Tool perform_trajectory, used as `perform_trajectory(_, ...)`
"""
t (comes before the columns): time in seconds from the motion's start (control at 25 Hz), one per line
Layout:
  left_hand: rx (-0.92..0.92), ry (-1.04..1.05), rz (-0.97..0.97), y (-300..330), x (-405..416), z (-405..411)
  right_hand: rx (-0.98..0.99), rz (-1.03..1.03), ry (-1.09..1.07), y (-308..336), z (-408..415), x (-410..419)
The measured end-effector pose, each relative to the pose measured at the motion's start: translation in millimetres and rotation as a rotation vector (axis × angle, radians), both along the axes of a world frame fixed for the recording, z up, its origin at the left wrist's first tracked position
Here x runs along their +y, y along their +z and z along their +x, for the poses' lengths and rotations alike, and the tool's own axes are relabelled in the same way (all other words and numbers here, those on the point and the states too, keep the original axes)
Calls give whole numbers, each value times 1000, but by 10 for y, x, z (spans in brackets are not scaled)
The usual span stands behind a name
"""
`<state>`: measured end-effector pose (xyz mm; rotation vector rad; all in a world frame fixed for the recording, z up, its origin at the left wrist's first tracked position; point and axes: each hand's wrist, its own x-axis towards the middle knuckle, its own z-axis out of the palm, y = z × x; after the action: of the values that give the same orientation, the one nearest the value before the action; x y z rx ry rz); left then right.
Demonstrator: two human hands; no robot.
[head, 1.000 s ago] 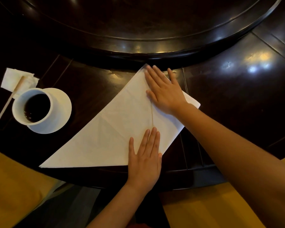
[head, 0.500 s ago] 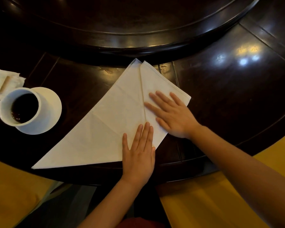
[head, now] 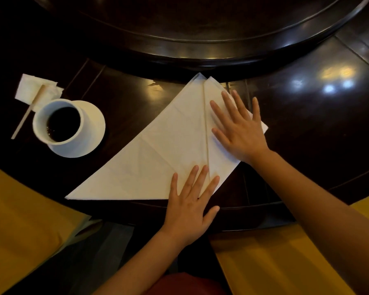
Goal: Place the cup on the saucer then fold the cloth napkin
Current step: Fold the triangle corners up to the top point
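Observation:
A white cup (head: 60,122) holding dark liquid stands on a white saucer (head: 94,128) at the left of the dark table. The white cloth napkin (head: 158,154) lies in a triangle shape in the middle, its right flap folded over along a vertical crease. My right hand (head: 239,128) rests flat on that folded flap with fingers spread. My left hand (head: 190,203) lies flat on the napkin's near edge at the foot of the crease. Neither hand grips anything.
A crumpled paper tissue (head: 34,90) and a wooden stir stick (head: 28,111) lie behind the cup. A raised round turntable (head: 200,45) fills the far side. Yellow seat cushions (head: 19,220) flank my lap below the table edge (head: 254,207).
My right hand slid down the folded flap toward me, then back up and outward across it. My left hand stayed pressed at the near edge. The cup and saucer stayed put.

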<state>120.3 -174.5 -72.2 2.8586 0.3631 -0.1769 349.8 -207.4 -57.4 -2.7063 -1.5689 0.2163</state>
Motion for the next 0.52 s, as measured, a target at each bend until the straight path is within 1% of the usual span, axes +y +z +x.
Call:
perform_trajectory(0.12, 27, 93, 3, 24, 36, -38, 102, 95, 97, 4, -548, 154)
perform_trajectory(0.2, 59, 216, 33, 17, 156, -104, 134, 73, 132, -67, -814, 218)
perform_trajectory(0.4, 92, 549, 58, -4, 610, -518, 105, -19, 118, -143, -932, 224)
perform_trajectory(0.52, 90, 677, 47, 1, 831, -823, 113, -38, 119, -128, -933, 230)
